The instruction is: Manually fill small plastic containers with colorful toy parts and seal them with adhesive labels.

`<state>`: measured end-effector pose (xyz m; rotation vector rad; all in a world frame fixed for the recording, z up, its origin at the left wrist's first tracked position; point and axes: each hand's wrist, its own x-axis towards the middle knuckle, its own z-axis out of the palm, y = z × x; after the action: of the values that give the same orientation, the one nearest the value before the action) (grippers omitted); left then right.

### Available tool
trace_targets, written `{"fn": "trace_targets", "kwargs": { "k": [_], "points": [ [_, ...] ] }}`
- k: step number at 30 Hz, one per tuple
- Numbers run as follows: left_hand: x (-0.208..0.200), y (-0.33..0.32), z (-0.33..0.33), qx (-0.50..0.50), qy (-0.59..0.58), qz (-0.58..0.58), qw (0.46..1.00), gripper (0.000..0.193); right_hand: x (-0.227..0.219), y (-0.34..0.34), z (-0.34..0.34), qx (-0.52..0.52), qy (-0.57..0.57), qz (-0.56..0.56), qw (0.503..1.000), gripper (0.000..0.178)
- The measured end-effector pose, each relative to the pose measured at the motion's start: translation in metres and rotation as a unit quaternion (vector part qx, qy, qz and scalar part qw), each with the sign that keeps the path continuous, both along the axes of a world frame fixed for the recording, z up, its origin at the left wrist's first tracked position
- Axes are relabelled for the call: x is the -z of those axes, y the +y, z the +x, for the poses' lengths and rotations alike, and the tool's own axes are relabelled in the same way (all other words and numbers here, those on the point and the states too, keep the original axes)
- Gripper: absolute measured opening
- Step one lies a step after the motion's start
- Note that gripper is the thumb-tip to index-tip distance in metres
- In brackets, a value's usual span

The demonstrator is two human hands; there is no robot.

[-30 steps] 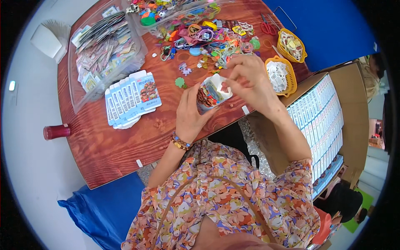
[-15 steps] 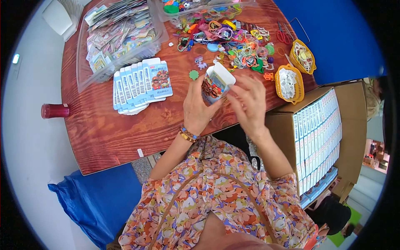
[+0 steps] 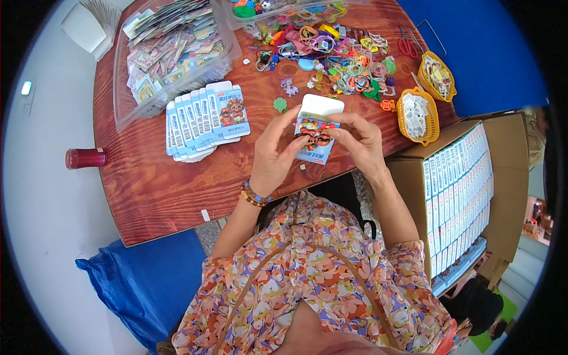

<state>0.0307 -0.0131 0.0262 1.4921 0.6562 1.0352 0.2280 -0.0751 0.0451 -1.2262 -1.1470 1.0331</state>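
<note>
Between my two hands is a small light-blue cardboard box (image 3: 313,151) with cartoon figures on its front. Its white top flap (image 3: 322,105) stands up, away from me. My left hand (image 3: 275,145) grips the left side, thumb on the front. My right hand (image 3: 361,142) pinches the upper right edge with thumb and fingers. Just beyond lie a green scalloped piece (image 3: 280,105) and a small purple trinket (image 3: 291,90). To the left, a fanned stack of flat light-blue boxes (image 3: 204,121) rests on the red-brown wooden table (image 3: 142,195).
A clear bin (image 3: 127,109) of small packets stands far left. Colourful trinkets (image 3: 331,53) are heaped at the back. Two yellow baskets (image 3: 435,127) and red-handled scissors (image 3: 406,47) lie right. A carton (image 3: 408,183) full of blue-white boxes stands beside the table; a dark-red jar (image 3: 86,158) sits left.
My right hand has moved in from beside the box and now pinches its top right edge. The box has turned so its printed front faces me, flap upright behind.
</note>
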Motion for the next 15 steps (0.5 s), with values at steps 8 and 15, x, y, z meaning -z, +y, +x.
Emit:
{"fn": "trace_targets", "kwargs": {
  "k": [8, 15],
  "points": [
    [-0.004, -0.003, -0.023, 0.115, -0.03, -0.137, 0.983, 0.044, 0.004, 0.002, -0.001, -0.069, 0.039, 0.064, 0.995, 0.022],
    [-0.008, -0.012, -0.028, 0.099, 0.036, -0.16, 0.981, 0.042, -0.006, 0.002, -0.002, -0.117, -0.06, 0.038, 0.991, 0.03]
  ]
}}
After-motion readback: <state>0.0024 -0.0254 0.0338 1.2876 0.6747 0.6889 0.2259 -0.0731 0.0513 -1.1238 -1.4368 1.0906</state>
